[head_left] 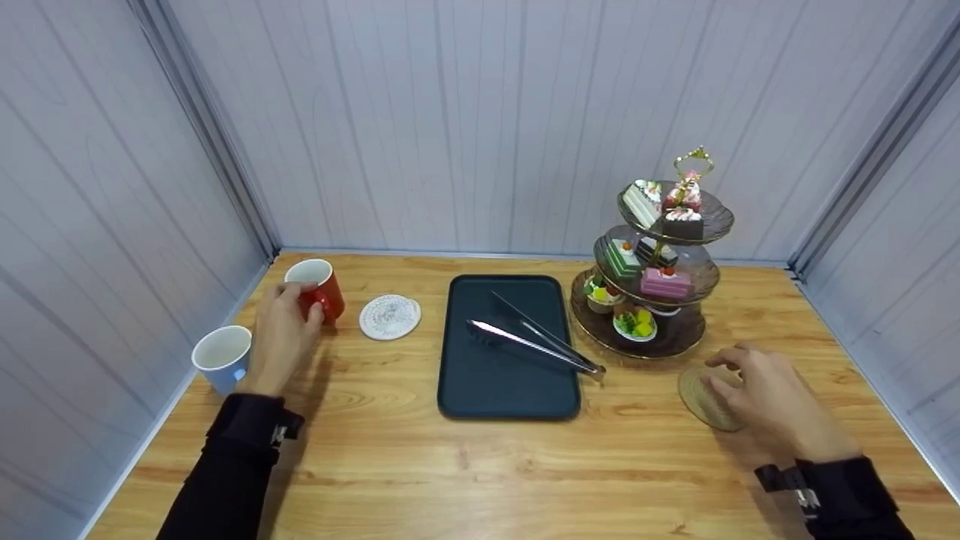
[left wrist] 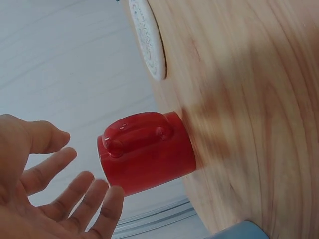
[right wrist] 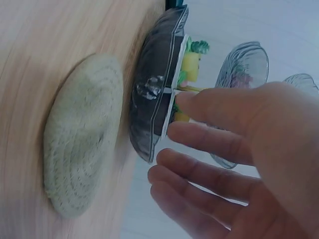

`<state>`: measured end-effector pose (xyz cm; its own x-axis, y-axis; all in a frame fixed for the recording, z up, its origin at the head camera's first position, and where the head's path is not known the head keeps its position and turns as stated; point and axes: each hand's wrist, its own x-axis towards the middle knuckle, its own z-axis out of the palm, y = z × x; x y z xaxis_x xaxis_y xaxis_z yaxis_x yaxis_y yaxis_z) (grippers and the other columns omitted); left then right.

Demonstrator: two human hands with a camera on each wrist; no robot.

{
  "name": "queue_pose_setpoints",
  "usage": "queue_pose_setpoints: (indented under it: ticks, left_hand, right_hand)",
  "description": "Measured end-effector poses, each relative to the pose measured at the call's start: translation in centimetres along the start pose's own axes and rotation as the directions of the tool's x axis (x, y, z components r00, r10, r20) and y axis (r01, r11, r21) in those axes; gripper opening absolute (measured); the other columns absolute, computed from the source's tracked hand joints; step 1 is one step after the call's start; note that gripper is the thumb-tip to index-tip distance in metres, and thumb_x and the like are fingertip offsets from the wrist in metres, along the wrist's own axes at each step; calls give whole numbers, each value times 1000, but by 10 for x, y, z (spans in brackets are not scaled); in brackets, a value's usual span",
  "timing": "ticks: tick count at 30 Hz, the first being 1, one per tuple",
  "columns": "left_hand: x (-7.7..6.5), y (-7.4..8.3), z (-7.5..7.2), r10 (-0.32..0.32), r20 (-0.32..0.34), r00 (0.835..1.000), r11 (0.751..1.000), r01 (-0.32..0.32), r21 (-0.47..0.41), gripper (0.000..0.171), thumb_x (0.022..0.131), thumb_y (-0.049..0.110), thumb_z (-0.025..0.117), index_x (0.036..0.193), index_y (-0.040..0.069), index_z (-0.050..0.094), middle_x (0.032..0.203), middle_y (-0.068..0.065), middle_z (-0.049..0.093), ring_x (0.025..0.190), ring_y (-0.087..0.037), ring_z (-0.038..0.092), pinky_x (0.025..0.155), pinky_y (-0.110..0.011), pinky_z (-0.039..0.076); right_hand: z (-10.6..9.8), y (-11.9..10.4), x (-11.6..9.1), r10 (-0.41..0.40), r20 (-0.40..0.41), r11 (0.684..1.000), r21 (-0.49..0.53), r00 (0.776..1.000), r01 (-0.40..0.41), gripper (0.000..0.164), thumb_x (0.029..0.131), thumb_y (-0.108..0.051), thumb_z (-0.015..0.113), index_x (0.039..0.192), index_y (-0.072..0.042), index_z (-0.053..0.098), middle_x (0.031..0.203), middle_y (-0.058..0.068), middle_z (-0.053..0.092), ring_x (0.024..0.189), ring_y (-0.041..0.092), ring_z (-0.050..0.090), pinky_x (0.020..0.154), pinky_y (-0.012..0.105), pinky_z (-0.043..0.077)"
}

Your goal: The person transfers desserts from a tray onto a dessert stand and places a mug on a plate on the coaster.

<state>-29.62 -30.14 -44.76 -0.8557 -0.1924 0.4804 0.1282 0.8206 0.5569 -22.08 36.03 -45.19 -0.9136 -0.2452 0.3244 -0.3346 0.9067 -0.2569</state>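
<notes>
My left hand (head_left: 285, 334) hovers beside a red mug (head_left: 332, 292) with a white inside. In the left wrist view its loosely bent fingers are apart from the mug (left wrist: 149, 164), whose handle faces the camera. Close to the left wrist stands a light blue mug (head_left: 221, 360). To the right of the red mug lies a white patterned round coaster (head_left: 390, 316). My right hand (head_left: 772, 394) is held over a woven straw coaster (head_left: 701, 397), relaxed and holding nothing. The right wrist view shows a gap between the fingers and that coaster (right wrist: 84, 134).
A dark tray (head_left: 502, 390) lies mid-table with metal tongs (head_left: 536, 346) across it, their end past its right edge. Behind the right hand stands a three-tier stand (head_left: 667, 341) bearing several cakes (head_left: 666, 283). Pale panel walls (head_left: 480, 135) border the wooden table (head_left: 450, 480).
</notes>
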Motion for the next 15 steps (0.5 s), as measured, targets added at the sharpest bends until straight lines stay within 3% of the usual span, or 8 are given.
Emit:
queue_pose_setpoints:
  ticks: [6, 9, 15]
  left_hand:
    - [3, -2, 1, -32, 1, 1000, 999, 32, 11, 41, 98, 4, 67, 139, -3, 64, 139, -34, 56, 131, -52, 54, 113, -64, 46]
    - [5, -3, 2, -39, 24, 999, 999, 38, 10, 45, 98, 3, 66, 142, -2, 62, 141, -34, 53, 134, -52, 52, 115, -64, 45]
    - [7, -7, 3, 11, 39, 999, 1000, -12, 8, 46, 94, -5, 64, 140, -6, 61, 139, -38, 53, 127, -59, 54, 111, -67, 45]
  right_hand:
    - [0, -8, 3, -33, -31, 999, -2, 999, 33, 24, 91, -20, 84, 111, -8, 79, 106, 13, 74, 75, 19, 65, 66, 36, 51]
    - [1, -12, 4, -55, -61, 998, -18, 997, 54, 23, 89, -20, 85, 109, -10, 79, 103, 10, 74, 74, 18, 63, 64, 35, 48]
    - [5, -21, 7, -103, -102, 995, 2, 989, 104, 22, 90, -21, 87, 109, -13, 80, 103, 8, 75, 89, 31, 73, 74, 52, 58]
